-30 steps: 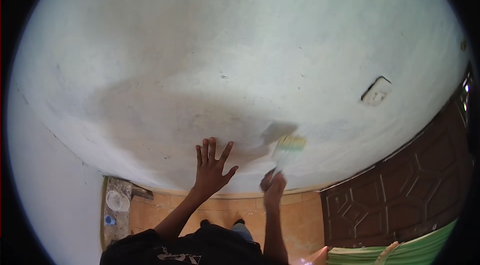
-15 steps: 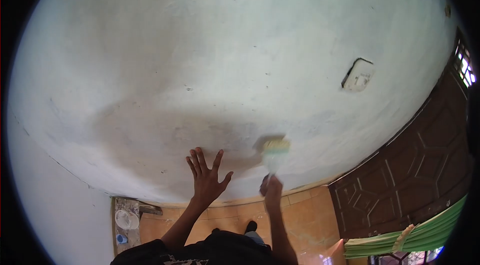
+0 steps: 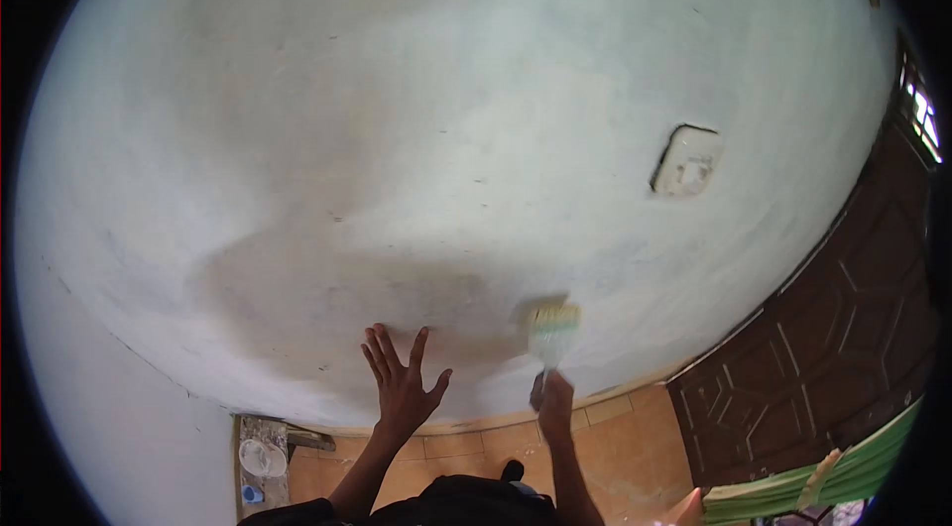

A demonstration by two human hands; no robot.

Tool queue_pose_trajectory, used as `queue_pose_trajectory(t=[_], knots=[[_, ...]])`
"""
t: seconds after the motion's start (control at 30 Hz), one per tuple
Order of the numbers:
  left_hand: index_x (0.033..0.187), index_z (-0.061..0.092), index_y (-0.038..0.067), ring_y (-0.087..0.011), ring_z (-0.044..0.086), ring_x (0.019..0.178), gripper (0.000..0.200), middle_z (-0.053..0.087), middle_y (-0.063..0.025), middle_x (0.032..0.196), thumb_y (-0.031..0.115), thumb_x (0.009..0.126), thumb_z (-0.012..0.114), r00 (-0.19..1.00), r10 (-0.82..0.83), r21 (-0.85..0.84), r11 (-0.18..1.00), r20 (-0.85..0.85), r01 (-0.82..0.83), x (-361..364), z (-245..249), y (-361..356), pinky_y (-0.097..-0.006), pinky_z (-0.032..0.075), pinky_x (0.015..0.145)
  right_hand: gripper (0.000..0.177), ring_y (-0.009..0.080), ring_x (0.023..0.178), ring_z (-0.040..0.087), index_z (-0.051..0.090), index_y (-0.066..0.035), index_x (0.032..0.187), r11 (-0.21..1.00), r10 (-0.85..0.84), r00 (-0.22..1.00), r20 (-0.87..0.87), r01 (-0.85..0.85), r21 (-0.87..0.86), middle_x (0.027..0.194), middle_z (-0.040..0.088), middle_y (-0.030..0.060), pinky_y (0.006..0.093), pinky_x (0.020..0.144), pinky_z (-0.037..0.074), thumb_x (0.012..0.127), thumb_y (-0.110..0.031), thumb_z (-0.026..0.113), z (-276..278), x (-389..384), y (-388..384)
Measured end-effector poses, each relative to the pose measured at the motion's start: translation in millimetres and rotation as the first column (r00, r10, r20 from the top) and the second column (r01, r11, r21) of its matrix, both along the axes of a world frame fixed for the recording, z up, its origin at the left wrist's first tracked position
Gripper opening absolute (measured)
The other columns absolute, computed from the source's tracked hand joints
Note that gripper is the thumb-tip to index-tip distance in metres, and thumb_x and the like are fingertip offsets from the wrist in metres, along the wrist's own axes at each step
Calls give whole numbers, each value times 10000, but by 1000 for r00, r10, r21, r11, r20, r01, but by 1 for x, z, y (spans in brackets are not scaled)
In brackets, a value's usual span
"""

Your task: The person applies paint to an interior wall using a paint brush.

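Against the pale wall [image 3: 555, 219], my left hand [image 3: 402, 392] lies with its fingers spread and nothing in it. To its right, my right hand [image 3: 553, 397] is wrapped round the handle of a wide brush [image 3: 554, 330]. The brush points up, and its yellowish bristles are at the wall's surface, with a shadow beside them. A white switch plate [image 3: 688, 160] with a dark edge is on the wall, above and right of the brush.
At lower left, a stained bench [image 3: 250, 432] holds a clear round container [image 3: 262, 459] and a blue cup [image 3: 253, 494]. A dark carved door [image 3: 793, 357] and a green curtain [image 3: 773, 499] are at right. Orange tiles [image 3: 625, 447] cover the floor.
The head view has shifted, so the switch plate shows lower and further left. Both hands and the brush appear lower in view; the left hand stays spread and the right keeps its hold.
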State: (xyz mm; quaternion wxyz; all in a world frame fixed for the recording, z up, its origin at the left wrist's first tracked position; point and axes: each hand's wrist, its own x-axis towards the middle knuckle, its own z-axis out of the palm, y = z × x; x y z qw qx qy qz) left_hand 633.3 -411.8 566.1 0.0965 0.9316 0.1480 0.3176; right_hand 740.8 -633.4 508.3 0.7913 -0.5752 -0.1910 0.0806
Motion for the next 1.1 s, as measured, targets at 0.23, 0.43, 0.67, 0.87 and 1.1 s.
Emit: queue_pose_trajectory(t=[0.23,0.43,0.67,0.87,1.1], knots=[[1528,277,125,-534,-28,1454,930,13,-285,1592,337,782,789,980,-183,-85,981,-74,177,4,6,-48,-664,132,1134,439,36,471,299,424,-102,735,1000,-20,987,157,22,-14,566,337,-63,228,431,226,1064,-392,405,72,60,7],[1509,328,103,-471,19,1473,877,105,-224,1595,347,795,776,960,-253,-205,952,-121,225,16,0,-77,-607,184,1152,439,34,467,290,413,-108,742,986,92,996,-2,-92,-141,571,325,-66,226,431,226,1055,-416,422,-45,28,-17],[1489,379,140,-419,229,1414,798,168,-164,1599,326,812,757,945,-310,-280,921,-99,273,24,-10,-86,-539,278,1133,499,36,448,285,471,-67,793,998,40,999,26,-42,50,561,356,-56,225,424,200,1027,-506,436,78,72,-21],[1467,402,98,-418,346,1331,801,235,-194,1562,236,784,798,947,-321,-253,917,-4,309,32,-8,-87,-518,390,1049,427,40,451,311,471,-97,758,983,21,999,25,-16,-182,568,368,-51,225,419,233,1060,-393,415,-54,65,-29],[1484,366,81,-296,564,1050,815,540,-137,1218,205,796,784,951,-292,-357,881,104,310,44,-18,-86,-419,502,885,481,41,448,297,495,-43,809,999,11,1000,26,-10,-43,556,355,-46,233,423,226,1044,-458,428,66,66,-31]])
